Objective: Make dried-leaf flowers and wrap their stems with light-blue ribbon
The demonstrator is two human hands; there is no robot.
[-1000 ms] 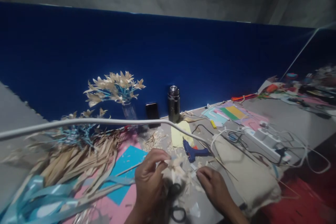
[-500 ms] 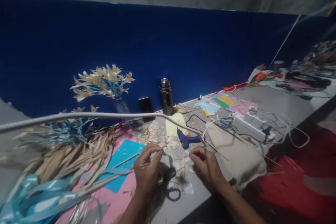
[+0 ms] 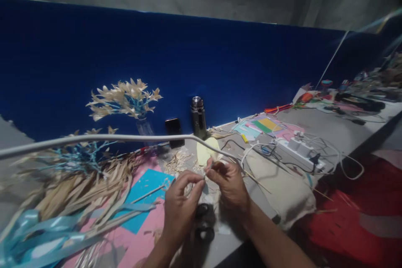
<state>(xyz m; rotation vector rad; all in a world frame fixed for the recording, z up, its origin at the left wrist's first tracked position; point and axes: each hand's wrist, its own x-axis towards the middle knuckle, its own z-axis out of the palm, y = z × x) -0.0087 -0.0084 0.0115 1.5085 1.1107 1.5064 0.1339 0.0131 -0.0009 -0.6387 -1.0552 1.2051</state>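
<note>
My left hand [image 3: 182, 207] is closed in a pinch over the table. Thumb and forefinger meet on something too small to make out. Close against its fingertips, my right hand [image 3: 230, 184] is also pinched, and what it holds is mostly hidden. Below and between the hands lie the black handles of scissors [image 3: 204, 233]. Pale husk scraps [image 3: 177, 161] are scattered behind the left hand, and a yellow sheet [image 3: 204, 150] lies behind the right. My right hand covers the spot of the blue glue gun.
A white cable [image 3: 103, 138] crosses the near view. Behind stand a flask [image 3: 197, 119], a phone [image 3: 173, 130] and husk flowers [image 3: 124, 98] in a clear vase. At left are dried husks [image 3: 63, 192] and blue ribbon [image 3: 28, 234]; at right, a cloth [image 3: 279, 184] and a power strip [image 3: 301, 153].
My right hand has moved up and left until its fingertips meet those of my left hand. The pale flower shape earlier by my left fingers no longer shows there. The view has shifted right.
</note>
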